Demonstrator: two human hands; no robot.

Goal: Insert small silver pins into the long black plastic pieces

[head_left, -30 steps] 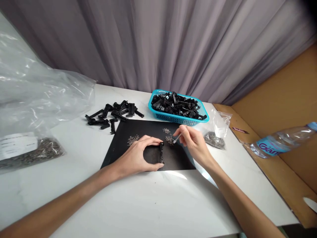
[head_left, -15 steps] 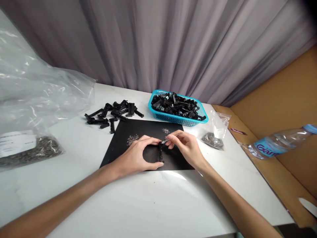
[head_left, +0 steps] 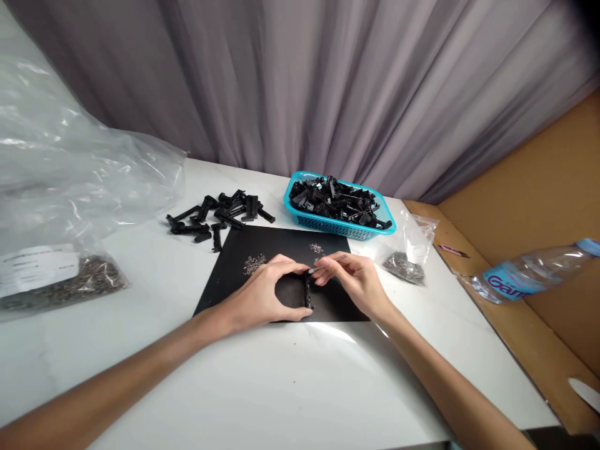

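My left hand point(head_left: 262, 287) grips a slim black plastic part point(head_left: 307, 292) between thumb and fingertips, one at each end, holding it upright over a black mat point(head_left: 220, 284). In a pinch, my right hand point(head_left: 359, 281) holds a thin stick-like tool with a pale tip point(head_left: 315, 270). That tip is at the far end of the black part; whether it touches is too small to tell. Small metal pieces point(head_left: 254, 264) lie in a pile beside my left hand. A second, smaller pile of metal pieces point(head_left: 315, 248) lies beyond my right fingertips.
Loose black plastic parts point(head_left: 229, 215) lie beyond the mat on the left. A blue basket point(head_left: 349, 232) heaped with similar parts stands behind. Clear bags of metal pieces lie at left point(head_left: 100, 275) and right point(head_left: 404, 267). A plastic bottle point(head_left: 525, 275) lies at far right.
The whole view has shifted slightly. Both hands keep their grips, and the tool's tip stays at the black part's far end.
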